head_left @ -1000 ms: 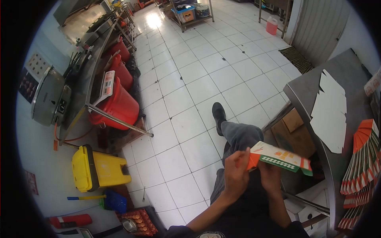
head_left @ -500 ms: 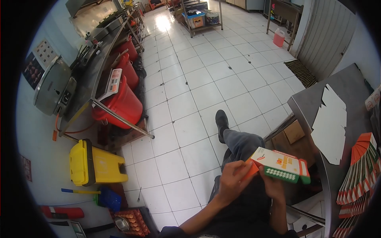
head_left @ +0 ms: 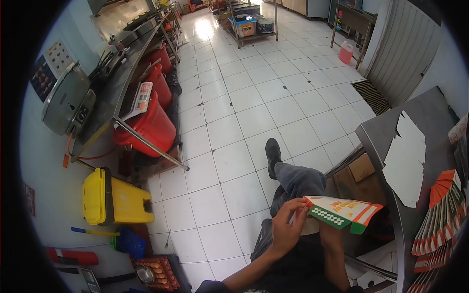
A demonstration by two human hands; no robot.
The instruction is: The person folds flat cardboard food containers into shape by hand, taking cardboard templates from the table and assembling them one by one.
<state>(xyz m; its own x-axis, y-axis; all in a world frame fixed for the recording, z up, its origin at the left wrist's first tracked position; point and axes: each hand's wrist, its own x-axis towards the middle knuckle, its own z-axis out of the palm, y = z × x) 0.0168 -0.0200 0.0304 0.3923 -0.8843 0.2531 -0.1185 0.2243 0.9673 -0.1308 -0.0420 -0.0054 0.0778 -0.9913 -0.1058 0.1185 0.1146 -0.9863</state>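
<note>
A printed cardboard food box (head_left: 337, 207), white on top with a green checked side and orange ends, is held over my lap. My left hand (head_left: 286, 229) pinches its narrow left end between thumb and fingers. From below, my right hand (head_left: 332, 239) holds the box; its fingers are mostly hidden behind the cardboard. A green flap hangs at the box's right end. To the right, a fanned row of similar boxes (head_left: 442, 215) lies on the metal table (head_left: 386, 132), near a white jagged-edged sheet (head_left: 405, 161).
On the left stand a yellow pedal bin (head_left: 117, 198), red tubs (head_left: 149, 122) under a steel counter (head_left: 115, 88), and a tray of eggs (head_left: 161, 273). A pink jug (head_left: 346, 52) stands near the door. My outstretched leg (head_left: 298, 178) crosses the tiled floor.
The box has turned and tilted, and its left end looks narrower and drawn in. My left hand has shifted from an orange flap to a pinch at that end; my right hand sits lower.
</note>
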